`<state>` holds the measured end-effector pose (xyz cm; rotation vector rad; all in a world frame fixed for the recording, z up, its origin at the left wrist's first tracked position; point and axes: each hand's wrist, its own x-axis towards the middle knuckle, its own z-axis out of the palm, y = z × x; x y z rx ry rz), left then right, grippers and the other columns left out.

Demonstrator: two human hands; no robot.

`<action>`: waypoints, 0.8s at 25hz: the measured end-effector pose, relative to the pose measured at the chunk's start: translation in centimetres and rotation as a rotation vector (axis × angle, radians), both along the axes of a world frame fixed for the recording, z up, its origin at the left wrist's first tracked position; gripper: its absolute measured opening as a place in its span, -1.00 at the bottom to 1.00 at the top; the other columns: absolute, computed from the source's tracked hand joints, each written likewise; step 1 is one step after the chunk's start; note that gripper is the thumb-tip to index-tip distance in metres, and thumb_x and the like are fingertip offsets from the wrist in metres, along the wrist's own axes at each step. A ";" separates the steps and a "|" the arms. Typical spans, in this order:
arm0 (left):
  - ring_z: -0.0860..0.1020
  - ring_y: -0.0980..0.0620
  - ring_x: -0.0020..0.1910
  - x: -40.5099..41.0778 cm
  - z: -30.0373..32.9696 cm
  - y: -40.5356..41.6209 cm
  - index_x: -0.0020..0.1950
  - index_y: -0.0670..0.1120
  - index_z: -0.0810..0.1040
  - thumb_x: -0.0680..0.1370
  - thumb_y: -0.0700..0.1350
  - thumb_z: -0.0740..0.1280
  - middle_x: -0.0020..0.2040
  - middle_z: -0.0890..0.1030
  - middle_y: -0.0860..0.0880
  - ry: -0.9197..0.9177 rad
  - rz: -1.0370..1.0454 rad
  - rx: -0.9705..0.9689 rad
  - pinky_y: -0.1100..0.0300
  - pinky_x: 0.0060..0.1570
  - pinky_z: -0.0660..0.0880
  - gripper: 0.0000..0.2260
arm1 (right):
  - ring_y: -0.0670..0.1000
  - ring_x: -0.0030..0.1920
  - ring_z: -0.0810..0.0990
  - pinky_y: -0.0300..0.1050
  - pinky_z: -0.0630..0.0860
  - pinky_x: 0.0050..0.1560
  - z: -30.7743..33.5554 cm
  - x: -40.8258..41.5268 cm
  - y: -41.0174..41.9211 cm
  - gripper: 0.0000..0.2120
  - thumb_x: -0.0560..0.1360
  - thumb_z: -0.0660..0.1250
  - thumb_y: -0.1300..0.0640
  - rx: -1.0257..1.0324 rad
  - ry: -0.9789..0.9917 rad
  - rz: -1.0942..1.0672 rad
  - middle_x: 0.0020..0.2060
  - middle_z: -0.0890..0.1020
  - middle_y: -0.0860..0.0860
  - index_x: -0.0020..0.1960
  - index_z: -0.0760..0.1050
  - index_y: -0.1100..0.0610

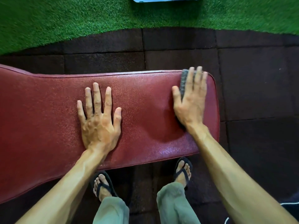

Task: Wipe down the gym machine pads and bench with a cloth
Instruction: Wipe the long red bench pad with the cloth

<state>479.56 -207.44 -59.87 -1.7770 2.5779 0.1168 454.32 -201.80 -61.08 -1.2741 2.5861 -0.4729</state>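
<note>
A dark red padded bench (142,97) runs across the view from left to right. My left hand (99,117) lies flat on its middle, fingers spread, holding nothing. My right hand (191,97) presses flat on a grey textured cloth (183,81) near the bench's right end, close to the far edge. Most of the cloth is hidden under the palm and fingers; only its left strip shows. The right hand is slightly blurred. The near right part of the pad has a wet sheen.
Dark rubber floor tiles (252,88) surround the bench. Green artificial turf (80,18) lies beyond them, with a pale blue object (166,0) at the top edge. My sandalled feet (103,185) stand under the bench's near edge. A white cord (288,205) lies at the lower right.
</note>
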 end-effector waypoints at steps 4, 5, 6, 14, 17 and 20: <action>-0.11 -0.12 0.62 0.2 0.0 0.1 0.62 0.04 -0.09 0.65 0.17 -0.10 0.64 -0.10 -0.09 -0.026 -0.002 0.010 -0.17 0.56 -0.12 -0.45 | 0.17 0.60 -0.04 0.10 0.04 0.58 0.2 5.6 1.4 -0.44 0.64 0.09 0.06 -0.057 -0.051 0.167 0.59 0.07 0.14 0.59 0.05 0.17; -0.11 -0.12 0.62 0.2 0.0 0.1 0.62 0.03 -0.09 0.65 0.17 -0.11 0.64 -0.10 -0.10 -0.031 -0.002 0.023 -0.17 0.55 -0.13 -0.44 | 0.17 0.59 -0.01 0.10 0.08 0.57 0.2 5.9 1.8 -0.48 0.65 0.09 0.13 -0.078 -0.074 0.163 0.58 0.11 0.15 0.58 0.09 0.19; -0.12 -0.12 0.62 0.1 0.2 0.0 0.62 0.03 -0.09 0.64 0.17 -0.12 0.63 -0.10 -0.10 -0.038 -0.004 0.050 -0.18 0.55 -0.13 -0.44 | 0.17 0.59 0.03 0.10 0.12 0.57 0.3 6.1 2.3 -0.50 0.65 0.10 0.20 -0.084 -0.099 0.167 0.57 0.15 0.16 0.57 0.12 0.20; 0.14 -0.14 0.58 -0.4 11.4 7.0 0.56 -0.07 0.20 0.66 0.13 0.03 0.57 0.22 -0.16 0.070 -0.136 0.526 -0.11 0.51 0.14 -0.49 | 0.06 0.55 0.20 -0.06 0.17 0.54 11.1 9.2 15.3 -0.54 0.66 0.10 0.22 0.056 -0.561 -0.076 0.53 0.28 0.13 0.55 0.17 0.22; 0.40 -0.18 0.41 -1.8 17.1 13.0 0.45 -0.10 0.39 0.63 0.15 0.02 0.42 0.45 -0.16 0.068 -0.235 0.658 -0.06 0.38 0.34 -0.49 | 0.06 0.46 0.38 -0.20 0.25 0.42 17.2 10.0 20.0 -0.56 0.66 0.11 0.18 0.070 -0.593 -0.255 0.46 0.39 0.12 0.53 0.23 0.19; 0.46 -0.19 0.33 -5.1 22.5 18.4 0.41 -0.10 0.42 0.65 0.07 0.11 0.36 0.49 -0.14 0.037 -0.326 0.739 -0.08 0.31 0.38 -0.59 | 0.09 0.36 0.46 -0.24 0.26 0.25 23.1 9.4 24.7 -0.59 0.66 0.10 0.15 0.072 -0.654 -0.479 0.39 0.47 0.09 0.50 0.27 0.11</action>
